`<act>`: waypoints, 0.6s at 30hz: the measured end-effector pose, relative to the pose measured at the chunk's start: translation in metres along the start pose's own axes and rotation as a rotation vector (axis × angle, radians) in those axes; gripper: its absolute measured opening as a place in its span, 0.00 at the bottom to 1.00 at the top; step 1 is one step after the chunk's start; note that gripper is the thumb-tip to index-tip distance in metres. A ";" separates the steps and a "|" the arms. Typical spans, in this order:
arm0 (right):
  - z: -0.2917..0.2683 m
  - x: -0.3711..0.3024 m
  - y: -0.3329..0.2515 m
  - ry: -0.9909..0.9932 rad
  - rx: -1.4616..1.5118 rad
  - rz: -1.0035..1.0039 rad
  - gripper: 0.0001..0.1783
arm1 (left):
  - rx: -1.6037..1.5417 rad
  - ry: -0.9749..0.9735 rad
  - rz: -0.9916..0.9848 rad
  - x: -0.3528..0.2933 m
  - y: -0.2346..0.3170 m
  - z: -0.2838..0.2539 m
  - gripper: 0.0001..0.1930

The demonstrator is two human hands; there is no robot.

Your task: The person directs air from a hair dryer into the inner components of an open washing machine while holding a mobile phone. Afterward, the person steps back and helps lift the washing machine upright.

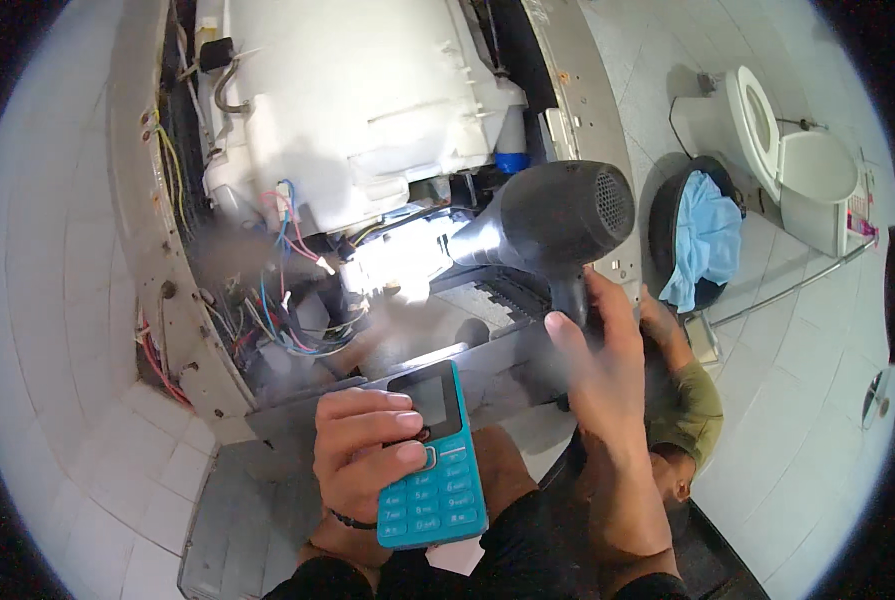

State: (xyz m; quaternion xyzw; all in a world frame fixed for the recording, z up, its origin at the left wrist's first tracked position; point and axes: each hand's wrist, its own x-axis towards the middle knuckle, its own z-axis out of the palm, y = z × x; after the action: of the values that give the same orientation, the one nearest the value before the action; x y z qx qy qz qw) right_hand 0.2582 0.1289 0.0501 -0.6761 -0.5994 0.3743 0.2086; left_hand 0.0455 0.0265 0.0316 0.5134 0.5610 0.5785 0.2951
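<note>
By the open machine (589,125), the left hand (355,455) holds a blue phone (432,500) with a dark screen. The right hand (607,375) holds a fat black hair dryer (552,215) with a holey back.

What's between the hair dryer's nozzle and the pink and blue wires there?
In the head view, a brightly lit white part lies between the hair dryer and the wires; glare hides its detail.

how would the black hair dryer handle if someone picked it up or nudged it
The hair dryer would probably feel stiff, as it looks made of hard plastic. It may be top-heavy, since its bulky barrel sits over a much slimmer handle. Laid down, it might roll a little, given the barrel's rounded sides.
</note>
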 end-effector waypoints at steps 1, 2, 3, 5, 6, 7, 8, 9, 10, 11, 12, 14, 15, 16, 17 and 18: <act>0.000 0.000 -0.004 -0.005 -0.068 -0.027 0.26 | -0.002 -0.009 0.000 0.000 0.001 0.001 0.17; 0.000 0.000 -0.005 -0.010 -0.137 -0.053 0.26 | 0.009 -0.023 -0.007 0.001 0.002 0.003 0.17; 0.002 -0.001 -0.005 -0.004 -0.136 -0.046 0.26 | 0.018 -0.037 -0.014 0.001 0.003 0.004 0.17; 0.006 -0.004 -0.002 0.016 -0.103 -0.022 0.26 | 0.033 -0.039 -0.008 0.000 0.003 0.008 0.17; 0.007 -0.004 -0.003 0.020 -0.130 -0.033 0.26 | 0.051 -0.032 -0.001 0.001 0.003 0.010 0.17; 0.007 -0.004 -0.005 0.025 -0.129 -0.028 0.26 | 0.048 -0.039 0.000 0.000 0.003 0.011 0.17; 0.006 -0.004 -0.008 0.025 -0.128 -0.023 0.26 | 0.040 -0.026 0.008 -0.001 0.001 0.013 0.17; 0.007 -0.004 -0.009 0.022 -0.125 -0.018 0.26 | 0.034 -0.013 0.016 -0.001 0.000 0.015 0.17; 0.007 -0.004 -0.008 0.026 -0.122 -0.015 0.26 | 0.034 -0.018 0.017 -0.001 0.000 0.016 0.17; 0.007 -0.004 -0.007 0.026 -0.132 -0.028 0.26 | 0.035 -0.018 0.024 0.000 0.000 0.018 0.17; 0.007 -0.004 -0.007 0.027 -0.145 -0.040 0.26 | 0.033 -0.016 0.030 0.000 0.000 0.020 0.18; 0.006 -0.005 -0.003 0.031 -0.157 -0.055 0.26 | 0.018 -0.035 0.033 0.000 -0.001 0.021 0.18; 0.007 -0.005 -0.002 0.028 -0.163 -0.076 0.26 | 0.014 -0.049 0.036 0.000 0.000 0.020 0.18; 0.008 -0.005 -0.002 0.027 -0.158 -0.076 0.26 | 0.019 -0.050 0.037 0.000 0.000 0.019 0.18; 0.008 -0.005 -0.002 0.023 -0.158 -0.073 0.26 | 0.015 -0.053 0.036 0.000 0.000 0.019 0.17; 0.007 -0.005 -0.002 0.021 -0.163 -0.070 0.26 | 0.006 -0.054 0.035 -0.001 0.000 0.020 0.17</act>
State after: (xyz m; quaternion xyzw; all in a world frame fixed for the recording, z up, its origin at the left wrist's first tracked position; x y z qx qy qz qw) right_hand 0.2515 0.1237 0.0480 -0.6734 -0.6488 0.3097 0.1722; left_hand 0.0644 0.0326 0.0278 0.5397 0.5453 0.5677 0.2985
